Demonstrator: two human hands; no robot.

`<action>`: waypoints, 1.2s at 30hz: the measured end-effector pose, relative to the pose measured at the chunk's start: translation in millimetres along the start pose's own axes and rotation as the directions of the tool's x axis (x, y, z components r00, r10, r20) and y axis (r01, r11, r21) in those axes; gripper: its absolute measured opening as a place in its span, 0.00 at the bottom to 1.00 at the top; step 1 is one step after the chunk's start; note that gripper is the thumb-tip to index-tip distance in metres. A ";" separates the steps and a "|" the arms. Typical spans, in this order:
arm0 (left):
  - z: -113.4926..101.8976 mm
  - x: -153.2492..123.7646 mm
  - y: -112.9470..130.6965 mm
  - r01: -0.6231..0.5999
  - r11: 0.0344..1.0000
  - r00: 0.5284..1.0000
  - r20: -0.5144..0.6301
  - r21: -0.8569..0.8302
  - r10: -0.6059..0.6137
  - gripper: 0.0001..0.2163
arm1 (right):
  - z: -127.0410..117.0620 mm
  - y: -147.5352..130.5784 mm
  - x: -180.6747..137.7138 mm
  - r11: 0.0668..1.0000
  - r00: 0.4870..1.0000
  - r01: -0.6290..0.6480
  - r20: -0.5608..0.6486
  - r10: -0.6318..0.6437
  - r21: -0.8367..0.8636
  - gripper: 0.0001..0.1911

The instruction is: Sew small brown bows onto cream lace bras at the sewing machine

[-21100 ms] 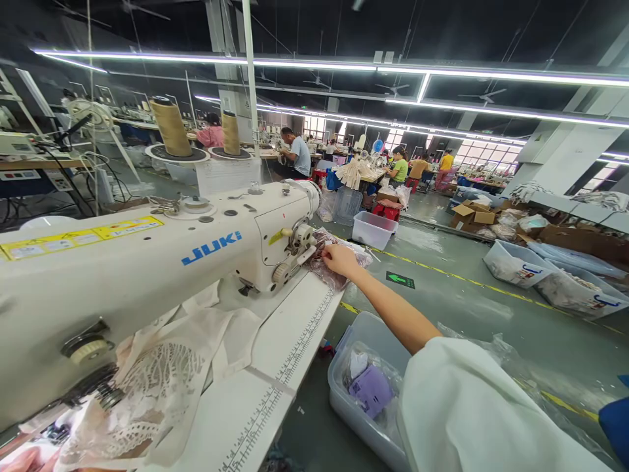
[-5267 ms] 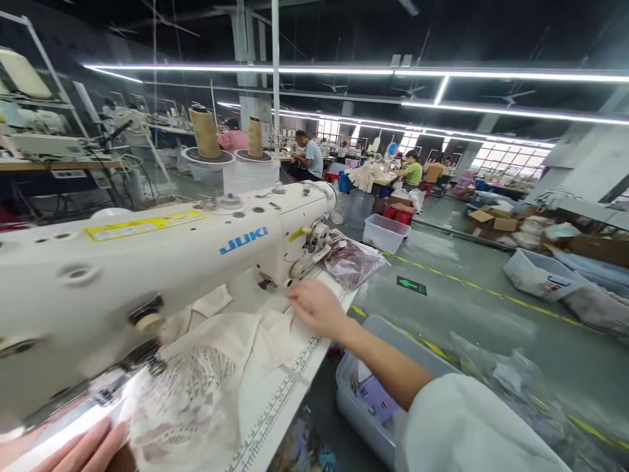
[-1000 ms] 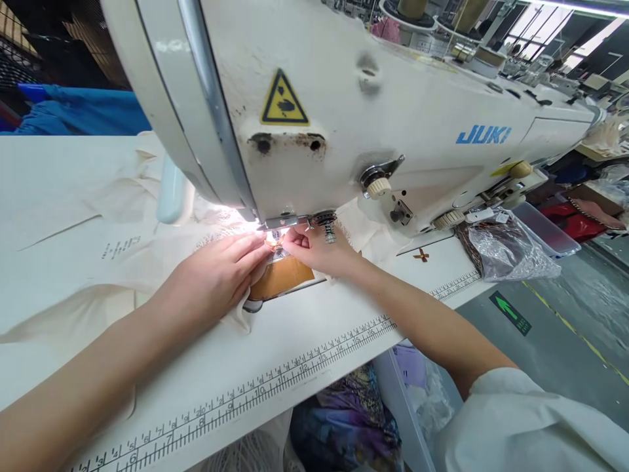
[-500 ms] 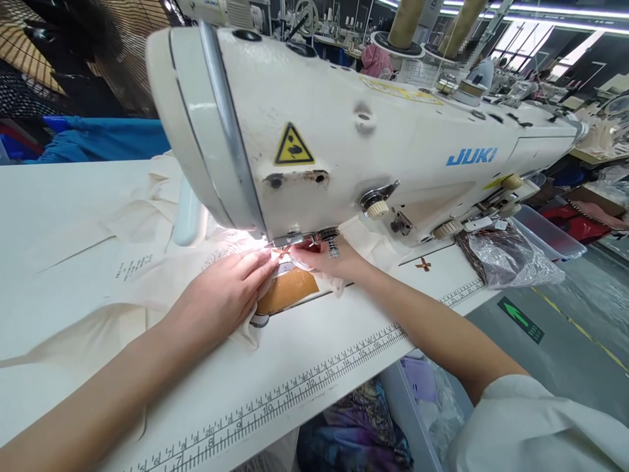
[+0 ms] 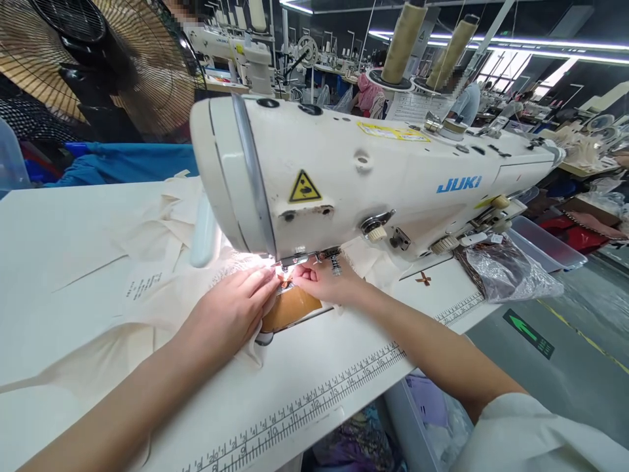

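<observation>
Bow (image 5: 285,282): Small and orange-brown, it sits in bright lamplight below the needle area of a white sewing machine (image 5: 344,177), between the left hand (image 5: 228,314) and the right hand (image 5: 331,282).
Cloth (image 5: 179,298): Cream fabric, lacy near the needle, spreads leftward from the bow in loose folds.
Left grip: Palm down and flattened, fingers straight and side by side, it presses on the cloth with its tips just beside the bow; nothing is clasped.
Right grip: Thumb and fingers curl close together just right of the bow, under the machine's head; whether they pinch anything cannot be told.
Machine: "JUKI" in blue letters and a yellow warning triangle (image 5: 304,187) mark its body; two thread cones (image 5: 403,42) stand behind.
Desk (image 5: 314,351): White, with a printed ruler (image 5: 314,406) along its near edge.
Second bow (image 5: 422,279): Also orange-brown, it lies on the desk, right of the right hand.
Plastic bag (image 5: 511,265): Dark contents show within it at the desk's right end.
Below: A bin (image 5: 417,426) holds a purple item (image 5: 427,400); a green arrow sign (image 5: 528,333) marks the floor.
Background: A large fan (image 5: 142,65) stands at upper left; a person in pink (image 5: 368,92) is seen beyond the machine.
</observation>
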State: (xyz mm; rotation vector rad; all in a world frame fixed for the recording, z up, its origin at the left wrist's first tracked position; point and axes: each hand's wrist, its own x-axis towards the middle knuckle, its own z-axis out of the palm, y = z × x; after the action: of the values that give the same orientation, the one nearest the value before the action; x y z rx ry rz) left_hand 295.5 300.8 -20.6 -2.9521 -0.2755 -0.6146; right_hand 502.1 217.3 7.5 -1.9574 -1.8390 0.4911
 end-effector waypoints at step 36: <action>-3.9 3.5 1.8 -0.065 0.997 0.996 -0.055 0.050 0.068 0.17 | 0.5 -3.1 4.1 0.987 0.989 -0.132 0.080 0.125 0.093 0.15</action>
State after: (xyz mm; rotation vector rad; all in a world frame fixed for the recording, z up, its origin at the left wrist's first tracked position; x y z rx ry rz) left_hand 297.5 298.9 -15.8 -2.8789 -0.1833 -0.6723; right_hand 499.5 221.6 8.8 -2.0243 -1.7048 0.6892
